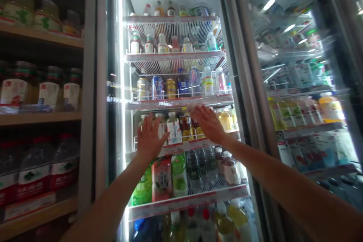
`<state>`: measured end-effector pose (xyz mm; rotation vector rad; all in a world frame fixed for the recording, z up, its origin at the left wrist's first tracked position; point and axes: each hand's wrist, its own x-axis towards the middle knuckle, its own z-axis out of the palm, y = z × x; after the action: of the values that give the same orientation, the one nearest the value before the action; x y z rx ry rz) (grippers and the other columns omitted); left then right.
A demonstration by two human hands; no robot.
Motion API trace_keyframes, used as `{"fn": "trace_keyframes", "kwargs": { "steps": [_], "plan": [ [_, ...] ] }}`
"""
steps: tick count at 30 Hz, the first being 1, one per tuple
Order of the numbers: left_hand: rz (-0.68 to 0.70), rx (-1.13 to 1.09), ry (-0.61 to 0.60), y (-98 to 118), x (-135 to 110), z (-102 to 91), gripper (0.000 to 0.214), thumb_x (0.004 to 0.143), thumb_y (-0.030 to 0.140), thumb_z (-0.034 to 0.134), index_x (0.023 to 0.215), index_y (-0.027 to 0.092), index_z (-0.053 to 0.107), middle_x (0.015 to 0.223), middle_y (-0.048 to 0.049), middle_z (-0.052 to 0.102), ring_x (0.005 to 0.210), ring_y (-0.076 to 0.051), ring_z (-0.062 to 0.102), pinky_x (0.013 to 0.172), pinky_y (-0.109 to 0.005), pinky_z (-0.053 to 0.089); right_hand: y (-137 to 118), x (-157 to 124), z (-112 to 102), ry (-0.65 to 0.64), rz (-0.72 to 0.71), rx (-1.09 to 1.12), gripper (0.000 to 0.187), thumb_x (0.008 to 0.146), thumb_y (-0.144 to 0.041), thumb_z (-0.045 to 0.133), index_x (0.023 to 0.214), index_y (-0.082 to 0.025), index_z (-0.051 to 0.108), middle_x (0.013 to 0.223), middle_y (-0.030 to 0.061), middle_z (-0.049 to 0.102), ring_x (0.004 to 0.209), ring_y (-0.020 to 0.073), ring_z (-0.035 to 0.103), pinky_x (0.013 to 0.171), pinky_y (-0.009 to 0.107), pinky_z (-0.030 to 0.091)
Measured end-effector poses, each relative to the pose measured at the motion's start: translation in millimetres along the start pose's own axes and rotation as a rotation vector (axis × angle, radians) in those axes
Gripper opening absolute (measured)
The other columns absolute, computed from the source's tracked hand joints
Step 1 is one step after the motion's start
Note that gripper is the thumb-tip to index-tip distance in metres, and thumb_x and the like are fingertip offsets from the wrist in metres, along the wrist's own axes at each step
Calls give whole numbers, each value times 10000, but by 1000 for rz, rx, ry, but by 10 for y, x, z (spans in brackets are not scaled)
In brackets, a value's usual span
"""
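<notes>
My left hand [150, 140] is raised with its fingers spread, holding nothing. Behind it in the drinks fridge are white-labelled bottles [173, 126] on a middle shelf. My right hand [209, 124] is also empty and reaches forward, its fingers stretched out but slightly blurred. Dark drinks with yellow and red labels [186, 125] show between the two hands. Just above stands a row of cans, among them a blue can [157, 87] and a gold can [170, 88]. Whether either hand touches the glass or a shelf, I cannot tell.
Lower in the fridge are a red pack [161, 177], a green pack [179, 176] and clear water bottles [200, 168]. Metal door frames [249, 83] run along the right, with another stocked fridge beyond. Wooden shelves [42, 119] with jars and bottles stand at left.
</notes>
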<state>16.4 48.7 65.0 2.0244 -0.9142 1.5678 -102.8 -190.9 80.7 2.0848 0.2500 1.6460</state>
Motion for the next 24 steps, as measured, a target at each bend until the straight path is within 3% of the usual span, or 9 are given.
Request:
{"fn": "trace_keyframes", "kwargs": {
  "steps": [2, 3, 6, 8, 13, 16, 19, 21, 24],
  "plan": [
    [16, -4, -21, 118, -6, 33, 624, 806, 504, 470, 1330, 173, 394, 1468, -148, 261, 1365, -340, 179, 1045, -566, 242, 72, -92, -33, -99, -174, 10, 568, 814, -77, 412, 1338, -295, 407, 1458, -13, 323, 1378, 199, 175, 1106, 449, 220],
    [11, -4, -26, 161, -8, 47, 623, 803, 503, 475, 1328, 177, 400, 1470, -147, 257, 1367, -347, 166, 1042, -580, 235, 145, -112, -55, -95, -148, 2, 567, 814, -73, 410, 1334, -299, 410, 1448, -14, 342, 1372, 195, 196, 1102, 449, 231],
    [-25, -12, -13, 229, -13, 88, 631, 790, 498, 493, 1322, 169, 412, 1475, -156, 238, 1365, -369, 150, 1031, -608, 225, 460, -149, -137, 93, 246, -66, 587, 808, -66, 388, 1371, -230, 363, 1457, 51, 321, 1370, 246, 199, 1070, 510, 268],
    [-37, -25, 2, 248, -39, 114, 634, 787, 498, 496, 1326, 177, 405, 1479, -156, 227, 1364, -373, 150, 1026, -618, 225, 609, -286, -178, 191, 410, -92, 618, 801, -62, 374, 1397, -215, 315, 1478, 65, 269, 1376, 269, 174, 1060, 536, 276],
    [59, -19, 1, 361, -215, 226, 621, 788, 473, 508, 1329, 189, 399, 1478, -138, 240, 1374, -347, 130, 1047, -607, 202, 588, -937, -192, 142, 313, -83, 643, 808, -58, 356, 1414, -255, 274, 1494, 41, 233, 1377, 250, 182, 1070, 510, 302],
    [104, -20, 24, 476, -275, 306, 621, 786, 473, 518, 1329, 195, 400, 1473, -139, 252, 1375, -344, 132, 1054, -615, 174, 708, -926, -213, 118, 314, -75, 657, 794, -39, 347, 1409, -264, 289, 1472, 36, 289, 1374, 232, 198, 1082, 504, 299],
    [79, -44, 40, 557, -320, 344, 623, 788, 488, 517, 1341, 238, 380, 1484, -123, 230, 1379, -339, 122, 1050, -623, 180, 831, -785, -224, 195, 398, -75, 677, 778, -17, 329, 1421, -221, 266, 1484, 53, 255, 1383, 226, 166, 1102, 496, 281],
    [104, -46, 21, 586, -422, 355, 616, 788, 468, 524, 1344, 245, 376, 1487, -115, 226, 1378, -330, 139, 1055, -607, 192, 698, -945, -212, 211, 410, -74, 682, 791, -19, 319, 1433, -225, 223, 1497, 51, 217, 1385, 225, 156, 1105, 503, 277],
    [219, -24, 18, 620, -722, 408, 588, 775, 410, 550, 1318, 229, 417, 1470, -117, 270, 1366, -322, 189, 1068, -578, 189, 187, -1602, -194, 164, 309, -71, 694, 811, -16, 300, 1444, -262, 159, 1495, 39, 227, 1381, 210, 176, 1090, 493, 313]
  ]
}}
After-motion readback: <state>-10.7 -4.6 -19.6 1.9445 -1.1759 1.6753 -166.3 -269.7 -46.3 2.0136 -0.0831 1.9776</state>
